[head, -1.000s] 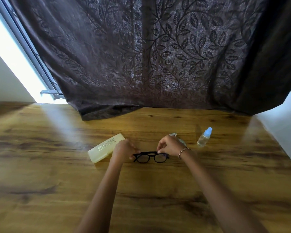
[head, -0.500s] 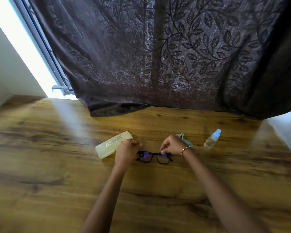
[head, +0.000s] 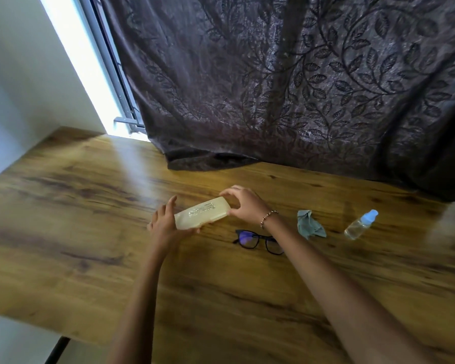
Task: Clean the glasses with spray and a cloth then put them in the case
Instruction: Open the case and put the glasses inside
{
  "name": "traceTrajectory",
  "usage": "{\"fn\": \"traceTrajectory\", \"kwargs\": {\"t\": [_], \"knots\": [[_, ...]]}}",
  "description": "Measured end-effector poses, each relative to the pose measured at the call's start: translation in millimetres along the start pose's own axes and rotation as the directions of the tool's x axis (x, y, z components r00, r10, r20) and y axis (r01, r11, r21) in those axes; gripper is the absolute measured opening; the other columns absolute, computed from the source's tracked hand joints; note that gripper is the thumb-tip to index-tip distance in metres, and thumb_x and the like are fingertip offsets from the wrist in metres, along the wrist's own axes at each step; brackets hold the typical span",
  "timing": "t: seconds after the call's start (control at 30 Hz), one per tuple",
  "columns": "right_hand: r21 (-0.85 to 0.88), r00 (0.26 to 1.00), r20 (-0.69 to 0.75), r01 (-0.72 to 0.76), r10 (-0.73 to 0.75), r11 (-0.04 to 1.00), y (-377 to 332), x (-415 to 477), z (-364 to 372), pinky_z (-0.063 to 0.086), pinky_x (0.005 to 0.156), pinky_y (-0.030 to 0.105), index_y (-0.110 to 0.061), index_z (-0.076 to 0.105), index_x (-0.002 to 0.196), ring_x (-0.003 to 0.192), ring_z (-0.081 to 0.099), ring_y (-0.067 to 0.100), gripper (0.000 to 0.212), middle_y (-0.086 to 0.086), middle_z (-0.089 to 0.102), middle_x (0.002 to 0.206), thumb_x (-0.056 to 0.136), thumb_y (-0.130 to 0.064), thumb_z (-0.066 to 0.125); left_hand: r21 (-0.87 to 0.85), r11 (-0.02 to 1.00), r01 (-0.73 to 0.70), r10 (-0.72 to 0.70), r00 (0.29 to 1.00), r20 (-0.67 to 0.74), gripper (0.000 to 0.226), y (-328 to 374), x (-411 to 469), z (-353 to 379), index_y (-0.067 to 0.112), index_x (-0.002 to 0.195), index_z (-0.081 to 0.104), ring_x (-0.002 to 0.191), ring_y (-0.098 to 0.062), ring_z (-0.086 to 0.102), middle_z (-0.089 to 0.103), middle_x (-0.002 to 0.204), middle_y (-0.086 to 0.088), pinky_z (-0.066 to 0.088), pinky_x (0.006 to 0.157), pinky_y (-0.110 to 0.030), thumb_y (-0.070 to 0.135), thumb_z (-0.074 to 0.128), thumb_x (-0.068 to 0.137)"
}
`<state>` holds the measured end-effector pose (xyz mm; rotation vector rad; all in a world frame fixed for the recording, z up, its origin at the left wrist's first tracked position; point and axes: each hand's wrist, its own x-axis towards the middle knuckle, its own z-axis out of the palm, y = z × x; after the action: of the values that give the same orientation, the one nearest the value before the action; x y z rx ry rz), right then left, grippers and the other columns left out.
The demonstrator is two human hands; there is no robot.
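Yellowish plastic case (head: pixel 201 215) | I see left hand (head: pixel 164 224) and right hand (head: pixel 244 204) curl fingers round its ends, likely to open it | glasses (head: pixel 258 239) lie near, ready

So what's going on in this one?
A person holds the case in both hands: the left hand grips its near end and the right hand pinches its far end. The case looks closed. The glasses lie on the table, partly hidden by the right forearm. The cloth and the spray bottle lie further right, with neither hand on them.
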<state>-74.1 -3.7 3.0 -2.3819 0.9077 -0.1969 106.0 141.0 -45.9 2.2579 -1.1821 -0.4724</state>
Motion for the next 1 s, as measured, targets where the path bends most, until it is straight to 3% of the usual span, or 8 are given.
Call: {"fn": "traceTrajectory", "kwargs": {"t": [0.1, 0.33, 0.47, 0.57, 0.7, 0.8, 0.9, 1.0], "knots": [[-0.030, 0.997, 0.070, 0.024, -0.022, 0.999, -8, 13, 5, 0.040, 0.099, 0.027, -0.017, 0.054, 0.130, 0.119, 0.049, 0.016, 0.058, 0.000, 0.054, 0.128, 0.076, -0.007, 0.073, -0.006, 1.000, -0.002, 0.003, 0.997, 0.076, 0.109, -12, 2, 4, 0.027, 0.149, 0.020, 0.131, -0.028, 0.030, 0.043, 0.142, -0.003, 0.028, 0.102, -0.048, 0.041, 0.084, 0.063], [-0.075, 0.986, 0.163, -0.028, 0.040, 0.997, 3, 18, 4, 0.036, 0.107, 0.039, -0.022, 0.052, 0.132, 0.128, 0.041, 0.021, 0.061, 0.002, 0.050, 0.138, 0.077, -0.005, 0.071, -0.161, 0.983, -0.090, 0.093, 0.996, 0.014, 0.097, -8, 5, 13, 0.022, 0.145, 0.031, 0.120, -0.029, 0.046, 0.056, 0.128, -0.007, 0.040, 0.097, -0.042, 0.027, 0.085, 0.064], [-0.032, 0.987, 0.149, -0.055, 0.060, 0.998, 23, 5, -13, 0.031, 0.093, 0.028, -0.027, 0.055, 0.129, 0.128, 0.039, 0.019, 0.056, 0.000, 0.049, 0.139, 0.078, -0.014, 0.073, -0.352, 0.934, -0.053, 0.109, 0.984, 0.142, 0.107, 8, 7, 16, 0.034, 0.146, 0.017, 0.124, -0.029, 0.043, 0.046, 0.132, -0.006, 0.041, 0.100, -0.054, 0.026, 0.086, 0.064], [0.060, 0.985, 0.134, -0.116, 0.108, 0.991, 40, -9, -32, 0.035, 0.088, 0.026, -0.034, 0.058, 0.124, 0.120, 0.043, 0.011, 0.052, -0.004, 0.050, 0.138, 0.076, -0.021, 0.075, -0.395, 0.917, -0.052, 0.118, 0.983, 0.144, 0.114, 25, 10, 24, 0.037, 0.145, 0.007, 0.128, -0.031, 0.039, 0.041, 0.139, -0.011, 0.036, 0.104, -0.057, 0.023, 0.086, 0.064], [0.115, 0.984, 0.099, -0.162, 0.151, 0.980, 61, -28, -53, 0.038, 0.088, 0.023, -0.034, 0.063, 0.120, 0.113, 0.048, 0.005, 0.048, -0.008, 0.058, 0.129, 0.075, -0.027, 0.078, -0.383, 0.921, -0.077, 0.149, 0.976, 0.162, 0.116, 49, 16, 38, 0.041, 0.144, 0.002, 0.132, -0.031, 0.034, 0.038, 0.142, -0.010, 0.028, 0.109, -0.058, 0.025, 0.085, 0.064], [0.189, 0.981, 0.057, -0.194, 0.186, 0.963, 74, -37, -63, 0.041, 0.078, 0.017, -0.033, 0.067, 0.115, 0.106, 0.054, 0.003, 0.041, -0.013, 0.063, 0.116, 0.076, -0.029, 0.077, -0.362, 0.925, -0.120, 0.196, 0.964, 0.180, 0.116, 64, 21, 48, 0.038, 0.145, 0.003, 0.130, -0.029, 0.035, 0.041, 0.139, -0.008, 0.026, 0.109, -0.057, 0.026, 0.085, 0.063], [0.234, 0.977, 0.007, -0.208, 0.213, 0.950, 85, -42, -65, 0.044, 0.078, 0.019, -0.033, 0.068, 0.112, 0.100, 0.057, 0.002, 0.034, -0.019, 0.063, 0.102, 0.078, -0.032, 0.074, -0.359, 0.926, -0.116, 0.198, 0.960, 0.200, 0.119, 73, 26, 54, 0.038, 0.146, 0.000, 0.132, -0.030, 0.033, 0.038, 0.141, -0.010, 0.026, 0.110, -0.058, 0.025, 0.085, 0.063], [0.293, 0.966, -0.039, -0.232, 0.254, 0.928, 92, -43, -61, 0.045, 0.071, 0.018, -0.032, 0.070, 0.106, 0.082, 0.057, -0.006, 0.023, -0.023, 0.063, 0.090, 0.084, -0.039, 0.067, -0.342, 0.925, -0.163, 0.240, 0.950, 0.197, 0.123, 77, 28, 57, 0.030, 0.149, -0.005, 0.137, -0.030, 0.027, 0.045, 0.140, -0.006, 0.021, 0.112, -0.058, 0.021, 0.084, 0.065]]}}
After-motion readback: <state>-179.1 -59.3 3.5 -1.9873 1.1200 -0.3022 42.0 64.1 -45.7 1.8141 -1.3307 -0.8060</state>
